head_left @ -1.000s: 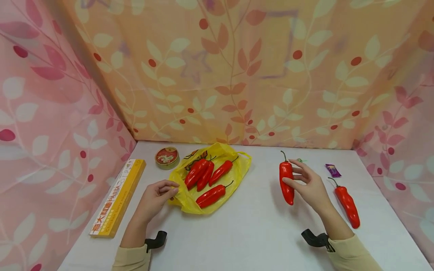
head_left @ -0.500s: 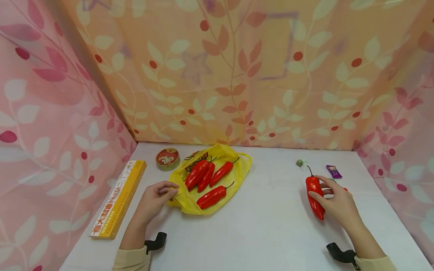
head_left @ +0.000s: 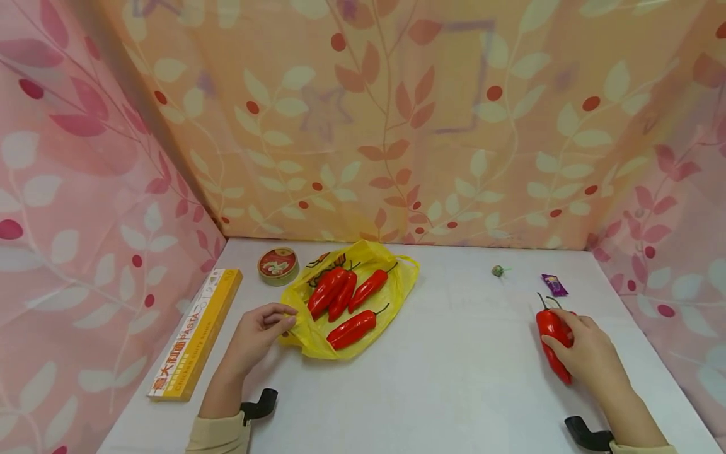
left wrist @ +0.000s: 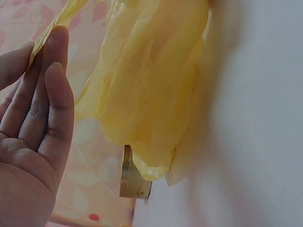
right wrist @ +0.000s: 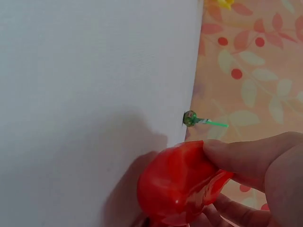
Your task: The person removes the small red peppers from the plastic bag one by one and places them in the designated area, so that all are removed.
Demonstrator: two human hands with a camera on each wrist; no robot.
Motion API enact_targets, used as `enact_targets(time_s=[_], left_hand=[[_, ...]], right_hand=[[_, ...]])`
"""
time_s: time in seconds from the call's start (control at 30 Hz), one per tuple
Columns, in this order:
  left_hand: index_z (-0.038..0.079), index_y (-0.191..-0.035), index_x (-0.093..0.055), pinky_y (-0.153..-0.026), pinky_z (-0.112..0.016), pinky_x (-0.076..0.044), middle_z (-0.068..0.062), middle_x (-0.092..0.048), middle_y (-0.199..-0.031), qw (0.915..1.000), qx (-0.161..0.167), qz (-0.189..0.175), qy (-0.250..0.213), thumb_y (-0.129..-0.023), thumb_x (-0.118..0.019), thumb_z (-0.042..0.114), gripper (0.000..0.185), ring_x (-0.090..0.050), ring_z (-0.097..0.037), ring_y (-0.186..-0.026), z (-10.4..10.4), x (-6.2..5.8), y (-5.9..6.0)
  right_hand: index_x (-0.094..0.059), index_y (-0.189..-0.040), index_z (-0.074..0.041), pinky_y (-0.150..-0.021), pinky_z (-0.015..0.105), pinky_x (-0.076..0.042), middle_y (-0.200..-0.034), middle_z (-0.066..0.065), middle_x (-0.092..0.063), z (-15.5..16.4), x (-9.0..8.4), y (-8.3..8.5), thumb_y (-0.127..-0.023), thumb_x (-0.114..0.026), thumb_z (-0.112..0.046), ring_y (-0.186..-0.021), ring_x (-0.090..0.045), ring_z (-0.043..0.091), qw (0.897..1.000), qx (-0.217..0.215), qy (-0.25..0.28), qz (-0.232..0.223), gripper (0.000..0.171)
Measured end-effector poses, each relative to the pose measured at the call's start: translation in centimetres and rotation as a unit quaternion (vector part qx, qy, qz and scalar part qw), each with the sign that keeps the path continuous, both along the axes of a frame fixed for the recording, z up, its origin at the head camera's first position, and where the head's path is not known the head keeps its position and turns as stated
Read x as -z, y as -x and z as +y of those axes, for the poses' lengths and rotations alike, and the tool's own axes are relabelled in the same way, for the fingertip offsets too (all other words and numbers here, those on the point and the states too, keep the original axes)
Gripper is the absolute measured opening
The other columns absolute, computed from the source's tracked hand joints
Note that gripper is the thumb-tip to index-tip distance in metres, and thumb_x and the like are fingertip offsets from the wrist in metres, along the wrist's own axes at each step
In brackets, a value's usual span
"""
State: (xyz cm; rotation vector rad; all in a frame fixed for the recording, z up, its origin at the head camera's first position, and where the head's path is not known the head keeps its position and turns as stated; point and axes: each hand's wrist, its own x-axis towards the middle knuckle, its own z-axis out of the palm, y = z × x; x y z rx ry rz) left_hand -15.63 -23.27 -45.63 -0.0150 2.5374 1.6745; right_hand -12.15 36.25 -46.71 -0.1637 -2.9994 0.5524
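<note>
At the right of the table my right hand [head_left: 592,350] grips a red chili pepper [head_left: 551,331], thumb on its near side, stem up. Close behind it is another red pepper, mostly hidden by the hand; its stem shows beside the first. The right wrist view shows the held pepper [right wrist: 177,182] near the table, over its shadow. My left hand [head_left: 261,334] pinches the edge of a yellow plastic bag [head_left: 405,277] between thumb and fingers, clearly so in the left wrist view, where the bag [left wrist: 147,80] hangs down. Several red peppers [head_left: 351,330] lie inside the open bag.
A yellow and white pasta box [head_left: 195,337] lies along the left side. Behind the left hand stands a round tin [head_left: 278,265] with a red lid. At the back right are a small lollipop [head_left: 498,270] and a purple-wrapped candy [head_left: 554,285]. Patterned cloth walls [head_left: 363,126] enclose the table.
My right hand has carried the pepper rightward and toward me, over to where the other pepper lies, which it now mostly covers. The left hand and bag have stayed in place.
</note>
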Motion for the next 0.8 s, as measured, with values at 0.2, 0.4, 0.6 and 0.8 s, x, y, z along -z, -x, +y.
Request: enact_targets(time_s=[0.2,0.4,0.6,0.8], left_hand=[[0.011,-0.115,-0.071,-0.087,-0.034,-0.057,-0.005,-0.075,-0.096,0.9999,-0.005,-0.002,0.009,-0.095,-0.072,0.033,0.030,-0.066,-0.019,-0.088,-0.02,0.02,-0.06],[0.011,-0.114,-0.071,-0.086,-0.031,-0.057,-0.005,-0.076,-0.095,0.9999,-0.001,0.003,0.011,-0.094,-0.072,0.034,0.030,-0.067,-0.019,-0.088,-0.09,0.07,-0.05],[0.011,-0.114,-0.071,-0.085,-0.029,-0.056,-0.005,-0.075,-0.095,0.9999,0.001,0.004,0.010,-0.094,-0.073,0.035,0.031,-0.067,-0.019,-0.088,-0.11,0.01,-0.05],[0.011,-0.114,-0.071,-0.085,-0.029,-0.056,-0.004,-0.076,-0.095,0.9999,0.000,0.002,0.010,-0.094,-0.073,0.034,0.031,-0.067,-0.019,-0.088,-0.06,-0.02,-0.09]], right_hand=[[-0.047,-0.141,0.000,-0.071,0.068,-0.053,-0.120,0.039,-0.047,0.29,0.14,-0.06,-0.084,-0.080,-0.024,-0.103,-0.047,0.057,1.000,0.001,-0.008,-0.002,0.071],[-0.048,-0.140,0.002,-0.070,0.067,-0.054,-0.119,0.040,-0.047,0.53,0.21,0.14,-0.083,-0.081,-0.024,-0.104,-0.047,0.058,1.000,-0.001,-0.010,-0.014,0.071],[-0.053,-0.136,0.004,-0.076,0.068,-0.053,-0.115,0.040,-0.049,0.72,0.40,0.25,-0.084,-0.080,-0.022,-0.101,-0.049,0.055,1.000,-0.003,-0.018,-0.023,0.064],[-0.054,-0.135,0.003,-0.075,0.068,-0.053,-0.115,0.039,-0.050,0.52,0.22,0.11,-0.085,-0.080,-0.024,-0.100,-0.050,0.054,1.000,-0.001,-0.019,-0.006,0.062]])
